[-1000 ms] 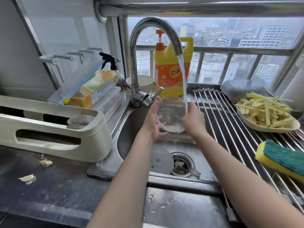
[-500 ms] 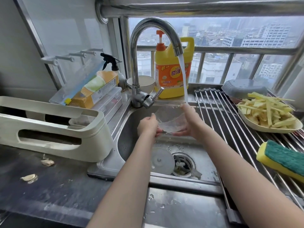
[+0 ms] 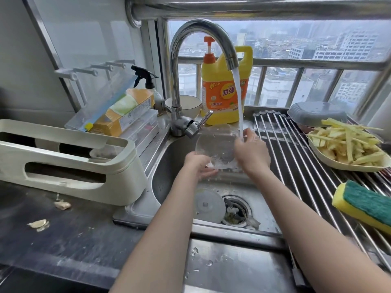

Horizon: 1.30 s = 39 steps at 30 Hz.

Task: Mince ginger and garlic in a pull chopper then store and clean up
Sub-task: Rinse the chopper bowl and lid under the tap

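Nearest to the camera is the dark, wet tabletop, and on its left part lie two small pale peel scraps, apart from each other. Both bare forearms reach forward from the lower edge over the steel sink. On the sink bottom a round grey lid lies flat, just beside the open drain.

Above the sink the two hands hold the clear chopper bowl, which is tilted so that its opening faces to the left. The left hand holds it from below, with the fingers curled under its lower edge. The right hand grips its right side, fingers bent around the wall. Water runs from the curved faucet and falls on the right edge of the bowl, at the fingers of the right hand.

To the left on the tabletop stands a cream plastic holder. To the right a rack of steel rods lies over the sink side; on it rest a yellow sponge with a green face and, farther back, a cream dish of pale yellow strips, with a grey basin upside down behind it.

Behind the faucet stand a yellow detergent bottle with an orange pump, a white bowl and a spray bottle. Clear boxes and an orange packet lean near the wall.
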Motion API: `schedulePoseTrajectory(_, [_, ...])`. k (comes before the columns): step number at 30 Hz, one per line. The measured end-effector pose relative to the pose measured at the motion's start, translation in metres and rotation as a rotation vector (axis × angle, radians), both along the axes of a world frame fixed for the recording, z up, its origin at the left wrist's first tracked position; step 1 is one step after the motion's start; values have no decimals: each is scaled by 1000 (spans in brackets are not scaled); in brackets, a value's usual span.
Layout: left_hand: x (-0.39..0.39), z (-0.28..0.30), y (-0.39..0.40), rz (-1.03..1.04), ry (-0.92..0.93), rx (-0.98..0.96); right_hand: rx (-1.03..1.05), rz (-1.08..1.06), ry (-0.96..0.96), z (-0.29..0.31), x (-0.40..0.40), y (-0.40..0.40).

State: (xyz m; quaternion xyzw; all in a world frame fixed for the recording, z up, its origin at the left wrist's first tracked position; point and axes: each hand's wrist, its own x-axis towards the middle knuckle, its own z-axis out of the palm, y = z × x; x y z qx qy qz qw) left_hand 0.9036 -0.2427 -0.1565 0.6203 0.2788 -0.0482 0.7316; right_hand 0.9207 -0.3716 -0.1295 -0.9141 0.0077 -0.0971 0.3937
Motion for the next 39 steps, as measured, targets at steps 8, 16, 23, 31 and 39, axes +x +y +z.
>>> schedulePoseTrajectory(8, [10, -14, 3, 143, -20, 115, 422, 283, 251, -7, 9, 4])
schedulePoseTrajectory(16, [4, 1, -2, -70, -97, -345, 521, 128, 698, -5, 12, -8])
schedulePoseTrajectory(23, [7, -7, 17, 176, 109, -470, 690, 194, 685, -6, 10, 2])
schedulePoseTrajectory(31, [9, -10, 14, 79, 138, -562, 368, 128, 365, -10, 9, 0])
schedulePoseTrajectory(39, [14, -17, 19, 71, 76, -654, 274, 109, 433, -8, 11, -2])
